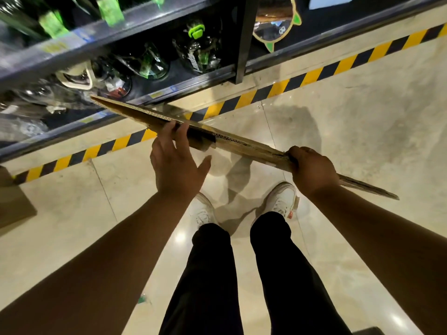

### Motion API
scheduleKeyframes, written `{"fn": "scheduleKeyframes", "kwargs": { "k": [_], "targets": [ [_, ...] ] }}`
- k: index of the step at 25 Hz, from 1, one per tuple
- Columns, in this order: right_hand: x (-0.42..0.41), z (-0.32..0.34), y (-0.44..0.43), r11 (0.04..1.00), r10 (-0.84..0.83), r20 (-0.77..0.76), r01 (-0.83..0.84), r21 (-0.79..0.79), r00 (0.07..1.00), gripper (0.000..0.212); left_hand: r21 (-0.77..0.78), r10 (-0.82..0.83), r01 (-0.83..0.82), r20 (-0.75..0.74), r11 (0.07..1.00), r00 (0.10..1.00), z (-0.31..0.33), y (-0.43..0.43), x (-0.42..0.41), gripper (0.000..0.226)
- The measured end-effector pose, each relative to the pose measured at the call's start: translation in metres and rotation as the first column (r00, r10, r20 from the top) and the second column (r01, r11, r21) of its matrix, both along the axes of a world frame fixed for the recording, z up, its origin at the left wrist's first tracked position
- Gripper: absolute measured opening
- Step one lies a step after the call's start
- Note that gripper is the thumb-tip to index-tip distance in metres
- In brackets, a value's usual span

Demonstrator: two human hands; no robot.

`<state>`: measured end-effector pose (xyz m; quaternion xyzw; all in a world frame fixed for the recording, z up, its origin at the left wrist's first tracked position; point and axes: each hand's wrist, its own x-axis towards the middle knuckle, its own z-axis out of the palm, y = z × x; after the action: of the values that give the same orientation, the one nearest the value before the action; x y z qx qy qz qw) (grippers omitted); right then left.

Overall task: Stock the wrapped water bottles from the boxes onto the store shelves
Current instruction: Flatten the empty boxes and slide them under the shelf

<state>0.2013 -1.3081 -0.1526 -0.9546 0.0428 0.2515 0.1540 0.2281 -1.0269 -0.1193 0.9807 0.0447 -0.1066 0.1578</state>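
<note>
Both arms reach forward and down from the bottom corners of the view, forearms bare, and meet at a flattened cardboard (242,143) sheet held edge-on above the floor (362,141). The cardboard runs as a long thin slant, from upper left in front of the shelf (193,81) to lower right past the right wrist.

The right hand (312,168) is closed in a fist round the cardboard near its lower right end, knuckles up, with a short tail of board sticking out beyond it. The left hand (179,163) sits near the middle of the board, back of the hand to the camera. Its fingers (177,131) stretch almost straight up to the board's near edge and touch it there. The thumb is splayed wide to the right, clear of the board. Whether the fingertips hook over the edge cannot be told.

Wrapped bottles (200,52) stand on the lower shelf behind the cardboard's upper end, clear plastic with green caps. More lie blurred further left. A yellow and black stripe (314,73) runs along the shelf's foot. A brown box (12,201) shows at the left edge, on the floor. Two white shoes (281,197) and black trouser legs stand below the hands.
</note>
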Motion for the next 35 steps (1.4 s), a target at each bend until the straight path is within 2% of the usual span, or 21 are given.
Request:
{"fn": "scheduleKeyframes", "kwargs": {
  "k": [1, 3, 5, 7, 9, 11, 14, 16, 19, 22, 25, 28, 33, 35],
  "targets": [
    [0.001, -0.002, 0.0, 1.0, 0.016, 0.036, -0.017, 0.023, 0.999, 0.021, 0.117, -0.174, 0.172, 0.011, 0.978, 0.985, -0.003, 0.009, 0.007, 0.089],
    [0.002, -0.002, -0.001, 0.995, 0.055, 0.151, -0.067, 0.071, 0.987, 0.02, 0.255, -0.346, 0.352, -0.069, 0.901, 0.936, -0.012, 0.022, 0.027, 0.084],
    [0.007, 0.007, 0.004, 0.989, 0.102, 0.247, -0.126, 0.082, 0.964, 0.023, 0.31, -0.377, 0.374, -0.053, 0.874, 0.925, -0.013, 0.032, 0.047, 0.057],
    [0.012, 0.02, 0.013, 0.985, 0.13, 0.268, -0.156, 0.078, 0.955, 0.018, 0.314, -0.401, 0.364, 0.061, 0.877, 0.914, -0.009, 0.045, 0.051, 0.028],
    [0.018, 0.035, 0.024, 0.983, 0.139, 0.227, -0.161, 0.085, 0.964, 0.017, 0.271, -0.403, 0.35, 0.174, 0.897, 0.898, -0.002, 0.066, 0.043, 0.021],
    [0.028, 0.051, 0.042, 0.975, 0.184, 0.166, -0.201, 0.091, 0.969, 0.019, 0.244, -0.346, 0.308, 0.134, 0.92, 0.928, 0.014, 0.091, 0.031, 0.021],
    [0.04, 0.072, 0.079, 0.947, 0.276, 0.109, -0.289, 0.137, 0.955, 0.024, 0.167, -0.121, 0.145, -0.149, 0.975, 0.981, 0.047, 0.127, 0.01, 0.021],
    [0.044, 0.08, 0.102, 0.93, 0.323, 0.074, -0.331, 0.163, 0.944, 0.024, 0.159, -0.021, 0.053, -0.199, 0.986, 0.98, 0.061, 0.149, -0.007, 0.025],
    [0.049, 0.089, 0.148, 0.902, 0.4, 0.004, -0.395, 0.173, 0.916, 0.021, 0.22, 0.107, -0.062, -0.199, 0.973, 0.974, 0.085, 0.185, -0.044, 0.025],
    [0.043, 0.1, 0.198, 0.869, 0.466, 0.015, -0.461, 0.178, 0.885, 0.019, 0.234, 0.182, -0.138, -0.176, 0.962, 0.967, 0.1, 0.229, -0.081, 0.021],
    [0.03, 0.11, 0.248, 0.815, 0.548, 0.036, -0.543, 0.202, 0.835, 0.018, 0.197, 0.261, -0.231, -0.14, 0.953, 0.955, 0.102, 0.272, -0.115, 0.018],
    [0.015, 0.116, 0.309, 0.816, 0.56, 0.016, -0.556, 0.157, 0.828, 0.018, 0.141, 0.334, -0.317, -0.12, 0.938, 0.935, 0.1, 0.323, -0.15, 0.017],
    [-0.006, 0.131, 0.381, 0.815, 0.566, -0.005, -0.559, 0.151, 0.824, 0.009, 0.012, 0.366, -0.366, -0.105, 0.93, 0.925, 0.093, 0.4, -0.184, 0.013],
    [-0.007, 0.137, 0.405, 0.838, 0.535, 0.011, -0.532, 0.124, 0.845, 0.008, 0.007, 0.324, -0.325, -0.099, 0.946, 0.941, 0.093, 0.426, -0.181, 0.014]
  ]
}}
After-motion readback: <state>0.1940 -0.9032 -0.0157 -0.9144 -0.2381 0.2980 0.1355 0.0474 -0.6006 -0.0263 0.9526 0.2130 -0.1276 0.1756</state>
